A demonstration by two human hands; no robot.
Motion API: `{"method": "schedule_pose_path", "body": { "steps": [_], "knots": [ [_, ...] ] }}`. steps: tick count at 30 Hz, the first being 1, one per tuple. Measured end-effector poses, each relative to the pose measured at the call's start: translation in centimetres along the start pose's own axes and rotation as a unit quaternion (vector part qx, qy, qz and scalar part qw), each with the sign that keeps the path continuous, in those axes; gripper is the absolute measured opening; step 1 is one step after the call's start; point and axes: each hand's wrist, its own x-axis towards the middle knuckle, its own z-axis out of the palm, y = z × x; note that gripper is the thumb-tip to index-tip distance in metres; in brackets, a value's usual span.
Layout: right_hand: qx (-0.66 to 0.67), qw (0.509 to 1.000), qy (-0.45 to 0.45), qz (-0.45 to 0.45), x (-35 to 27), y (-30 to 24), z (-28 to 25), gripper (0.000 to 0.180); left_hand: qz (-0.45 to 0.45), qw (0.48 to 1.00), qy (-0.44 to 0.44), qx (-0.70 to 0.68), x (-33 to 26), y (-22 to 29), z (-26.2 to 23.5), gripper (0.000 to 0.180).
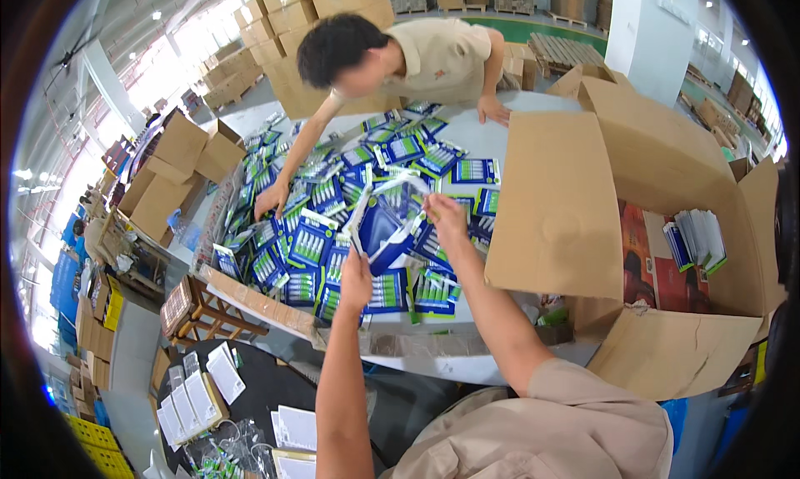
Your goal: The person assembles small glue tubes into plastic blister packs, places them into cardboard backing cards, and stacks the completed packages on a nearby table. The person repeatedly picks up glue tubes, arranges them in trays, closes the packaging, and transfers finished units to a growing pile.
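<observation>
My left hand and my right hand hold a blue-and-white blister pack between them above the table. My left hand grips its lower left edge and my right hand its upper right corner. Under it lies a heap of blue and green blister packs spread over the grey table. A person in a beige shirt leans in from the far side, with one hand on the heap and the other hand on the table.
A large open cardboard box stands at the right with a few packs inside. Stacked cardboard boxes sit at the left and behind. A black surface with white cards lies below left.
</observation>
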Motion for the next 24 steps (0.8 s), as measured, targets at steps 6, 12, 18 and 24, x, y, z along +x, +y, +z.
{"method": "schedule_pose_path", "body": {
  "steps": [6, 12, 18, 24],
  "knots": [
    [0.017, 0.998, -0.029, 0.062, -1.8, 0.5, 1.6, 0.022, -0.123, 0.977, 0.074, -0.158, -2.0, -1.4, 0.1, 0.018],
    [0.017, 0.994, 0.019, 0.108, -4.6, 1.1, 1.4, 0.018, -0.283, 0.833, 0.177, -0.440, -3.7, 1.6, -1.2, 0.022],
    [0.127, 0.911, -0.055, 0.388, -11.0, 3.2, 3.7, 0.015, -0.232, 0.816, 0.212, -0.484, -8.5, 4.7, -1.5, 0.036],
    [0.038, 0.836, -0.285, 0.468, -21.9, 1.5, 5.5, 0.019, -0.258, 0.798, 0.377, -0.394, -24.3, 8.0, -4.5, 0.032]
  ]
}}
